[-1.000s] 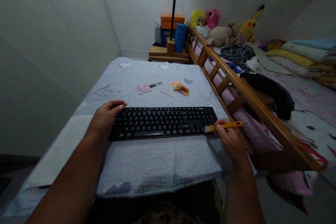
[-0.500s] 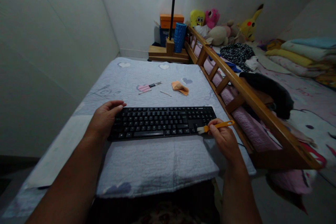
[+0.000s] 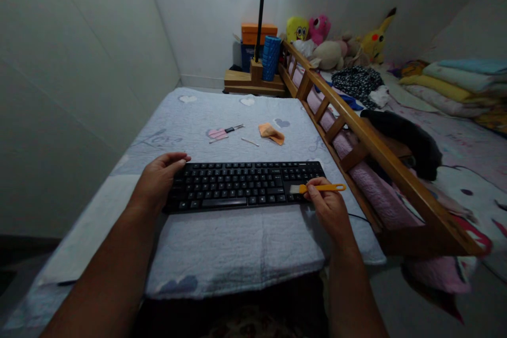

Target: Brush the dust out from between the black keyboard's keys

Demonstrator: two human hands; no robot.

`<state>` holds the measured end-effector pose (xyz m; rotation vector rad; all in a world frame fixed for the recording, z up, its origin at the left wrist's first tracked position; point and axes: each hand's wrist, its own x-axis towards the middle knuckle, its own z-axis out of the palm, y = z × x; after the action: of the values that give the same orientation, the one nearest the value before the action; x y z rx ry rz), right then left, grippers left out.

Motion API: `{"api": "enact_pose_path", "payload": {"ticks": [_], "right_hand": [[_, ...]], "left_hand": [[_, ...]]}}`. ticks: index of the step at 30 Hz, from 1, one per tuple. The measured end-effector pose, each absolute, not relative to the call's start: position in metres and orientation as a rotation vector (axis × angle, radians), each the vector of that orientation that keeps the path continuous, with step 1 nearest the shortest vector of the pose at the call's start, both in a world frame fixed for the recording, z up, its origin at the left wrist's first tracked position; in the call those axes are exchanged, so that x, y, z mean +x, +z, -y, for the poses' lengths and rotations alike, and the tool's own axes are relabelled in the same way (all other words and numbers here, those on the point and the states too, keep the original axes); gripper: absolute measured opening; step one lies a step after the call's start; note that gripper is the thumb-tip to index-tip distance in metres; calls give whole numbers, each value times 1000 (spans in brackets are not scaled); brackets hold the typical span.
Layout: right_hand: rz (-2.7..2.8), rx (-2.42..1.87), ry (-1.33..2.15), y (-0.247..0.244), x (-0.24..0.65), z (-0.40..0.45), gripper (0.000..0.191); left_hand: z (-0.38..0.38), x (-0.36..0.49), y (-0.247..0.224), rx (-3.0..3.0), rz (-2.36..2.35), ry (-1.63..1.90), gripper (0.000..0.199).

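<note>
A black keyboard lies flat, its long side across the cloth-covered table. At its left end, my left hand grips the edge, fingers round the far corner and thumb along the side. My right hand pinches a small brush by its yellow handle. The pale bristles are over the arrow-key area towards the keyboard's right; whether they touch the keys I cannot tell. Beyond the keyboard lie a pink-and-black pointed tool, two cotton swabs and a crumpled orange cloth.
A wooden bed rail runs along the table's right side, with bedding and plush toys behind it. A black pole on a wooden base stands past the far edge. The keyboard's cable trails off right.
My right hand has moved the brush a little left and away from me, from the bottom-row keys to above the arrow keys. My left hand stays on the keyboard's end.
</note>
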<state>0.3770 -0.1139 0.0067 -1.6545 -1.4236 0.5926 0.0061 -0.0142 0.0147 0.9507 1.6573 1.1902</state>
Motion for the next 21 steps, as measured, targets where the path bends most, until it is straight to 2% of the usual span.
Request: {"api": "enact_pose_path", "payload": {"ticks": [5,12,21], "right_hand": [[1373,-1745,393,14,390,113,25],[1420,-1607,463,38,370,84,25],[1461,-1582,402,16,359,59,25]], "left_hand": [[14,7,15,940,-1650,1196,31],[14,8,17,933,-1659,1196,30],[14,7,18,953,-1679,1182,29]]}}
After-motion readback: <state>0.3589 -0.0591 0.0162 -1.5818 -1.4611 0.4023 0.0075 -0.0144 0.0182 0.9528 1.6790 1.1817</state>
